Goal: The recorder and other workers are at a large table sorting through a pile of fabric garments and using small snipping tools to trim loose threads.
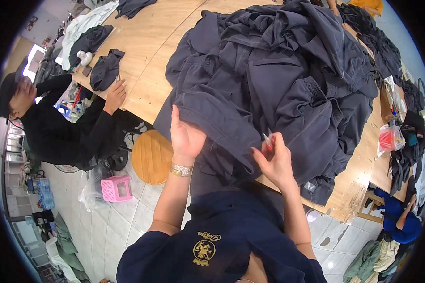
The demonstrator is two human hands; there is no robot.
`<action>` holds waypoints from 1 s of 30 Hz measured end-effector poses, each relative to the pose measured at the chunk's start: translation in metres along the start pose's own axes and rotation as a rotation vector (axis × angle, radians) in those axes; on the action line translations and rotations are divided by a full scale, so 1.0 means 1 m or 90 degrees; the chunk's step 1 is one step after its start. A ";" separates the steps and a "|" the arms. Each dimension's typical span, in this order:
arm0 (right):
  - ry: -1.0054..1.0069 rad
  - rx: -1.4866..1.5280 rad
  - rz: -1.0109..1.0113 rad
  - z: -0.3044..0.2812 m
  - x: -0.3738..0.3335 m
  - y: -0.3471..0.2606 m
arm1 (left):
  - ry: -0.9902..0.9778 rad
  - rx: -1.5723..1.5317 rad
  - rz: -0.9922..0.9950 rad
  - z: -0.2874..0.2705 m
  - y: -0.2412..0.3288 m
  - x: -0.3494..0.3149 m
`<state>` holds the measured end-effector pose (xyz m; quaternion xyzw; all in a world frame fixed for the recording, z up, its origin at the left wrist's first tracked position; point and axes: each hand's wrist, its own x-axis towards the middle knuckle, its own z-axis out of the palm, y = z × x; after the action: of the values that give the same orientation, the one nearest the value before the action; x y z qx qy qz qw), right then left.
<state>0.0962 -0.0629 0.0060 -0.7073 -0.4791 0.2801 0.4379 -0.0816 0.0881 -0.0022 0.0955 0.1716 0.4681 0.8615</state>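
A large heap of dark grey-blue garments [288, 70] covers the table in front of me. My left hand [189, 141], palm turned up, is at the edge of the nearest garment [217, 118], beside a gathered, elastic-looking band. Its thumb stands stretched out and apart, while the cloth hides its fingers. My right hand [277, 162] is closed round small thread snips [269, 141] with a pointed metal tip and some red on them. The tip points up, just right of that garment's edge. Short loose threads show on the cloth between my hands.
A wooden table [146, 61] bears the heap. At the left, a co-worker [61, 122] sits with a hand by a small dark garment [106, 70]. A round wooden stool [152, 156] and a pink plastic stool [116, 188] stand on the floor. A red container [391, 138] is at the right.
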 end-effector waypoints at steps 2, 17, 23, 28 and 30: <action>0.017 -0.010 -0.112 0.011 0.007 -0.008 | 0.000 0.041 0.008 -0.006 -0.002 -0.001; -0.039 -0.020 -0.067 0.038 -0.015 0.029 | 0.121 1.037 -0.077 -0.070 -0.005 -0.013; 0.015 0.132 -0.061 0.033 0.001 0.015 | 0.096 0.210 -0.123 0.001 -0.021 -0.019; -0.031 0.165 0.003 0.035 0.002 0.014 | 0.100 0.034 -0.156 -0.010 -0.041 -0.016; -0.038 0.186 0.016 0.035 -0.001 0.018 | 0.142 0.109 -0.121 -0.009 -0.045 -0.020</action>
<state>0.0748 -0.0544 -0.0260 -0.6335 -0.4370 0.3729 0.5183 -0.0606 0.0467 -0.0214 0.0993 0.3137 0.3762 0.8661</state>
